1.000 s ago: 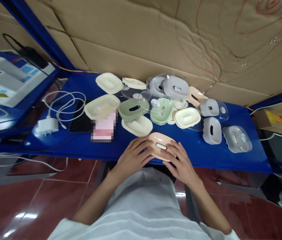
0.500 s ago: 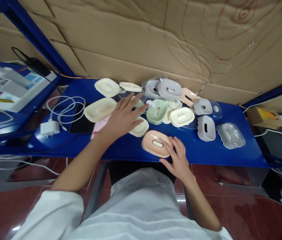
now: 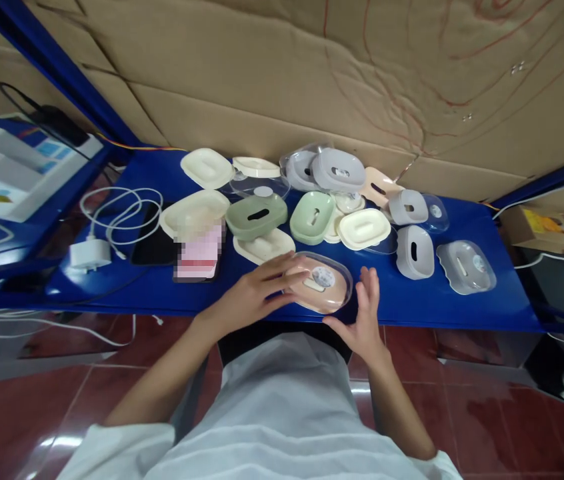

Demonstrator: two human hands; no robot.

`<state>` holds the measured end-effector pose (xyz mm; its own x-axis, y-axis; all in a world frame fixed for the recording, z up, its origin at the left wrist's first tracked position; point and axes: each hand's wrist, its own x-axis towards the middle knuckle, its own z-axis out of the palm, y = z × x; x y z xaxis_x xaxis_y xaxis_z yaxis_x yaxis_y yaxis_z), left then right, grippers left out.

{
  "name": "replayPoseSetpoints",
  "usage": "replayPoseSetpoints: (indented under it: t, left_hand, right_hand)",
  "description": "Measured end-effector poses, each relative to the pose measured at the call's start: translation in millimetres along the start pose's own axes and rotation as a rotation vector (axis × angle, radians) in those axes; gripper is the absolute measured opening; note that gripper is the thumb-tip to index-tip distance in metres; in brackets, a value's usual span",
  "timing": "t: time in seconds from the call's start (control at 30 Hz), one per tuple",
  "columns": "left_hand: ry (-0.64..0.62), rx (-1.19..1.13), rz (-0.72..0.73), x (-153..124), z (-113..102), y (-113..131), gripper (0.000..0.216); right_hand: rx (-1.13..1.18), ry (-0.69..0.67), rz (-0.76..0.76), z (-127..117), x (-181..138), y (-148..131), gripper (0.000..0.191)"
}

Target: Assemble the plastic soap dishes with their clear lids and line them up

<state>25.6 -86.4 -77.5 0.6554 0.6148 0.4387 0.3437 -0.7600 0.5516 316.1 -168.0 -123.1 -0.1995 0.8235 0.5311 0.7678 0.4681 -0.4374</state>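
On the near edge of the blue table point(image 3: 162, 293) lies a pink soap dish point(image 3: 329, 304), directly in front of the person, and a clear lid point(image 3: 335, 270) with a round white sticker sits on top of it. The left hand point(image 3: 255, 293) grasps this lid loosely at its left side: the fingers are stretched over the rim and the thumb is under them at the near edge. The right hand point(image 3: 365, 320) is released, with straight fingers pointing up, just beside the right end of the dish; I cannot tell if it touches it.

Behind the pink soap dish many similar dishes are spread on the table. A cream tray point(image 3: 263, 245) is just behind the left hand, a dark green dish point(image 3: 256, 217) and a light green dish point(image 3: 312, 217) are farther back, and a grey dish point(image 3: 415, 251) stands to the right. To the left are a black phone point(image 3: 155, 243), a white charger point(image 3: 91, 253) and its coiled cable point(image 3: 127, 213). A cardboard wall point(image 3: 312, 80) closes the back of the table
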Motion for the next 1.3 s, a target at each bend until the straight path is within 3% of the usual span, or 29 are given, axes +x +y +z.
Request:
replayPoseSetpoints:
  t: [0.17, 0.33, 0.6, 1.1, 1.3]
  left_hand:
    - [-0.035, -0.026, -0.102, -12, 17, 3, 0.059]
    - [-0.04, 0.037, -0.116, -12, 24, 4, 0.062]
    - [-0.019, 0.069, -0.096, -14, 31, 1, 0.058]
    - [0.067, 0.266, 0.063, -24, 34, 3, 0.075]
    - [0.062, 0.208, 0.082, -20, 30, 3, 0.073]
  right_hand:
    - [-0.097, -0.165, -0.113, 1, 4, -3, 0.091]
    - [-0.096, -0.08, -0.118, 4, 2, -6, 0.085]
    - [-0.081, -0.056, -0.127, 4, -1, -5, 0.087]
    - [-0.082, -0.006, -0.157, 7, -8, -10, 0.085]
    - [-0.044, -0.123, -0.081, 0, 0, -9, 0.087]
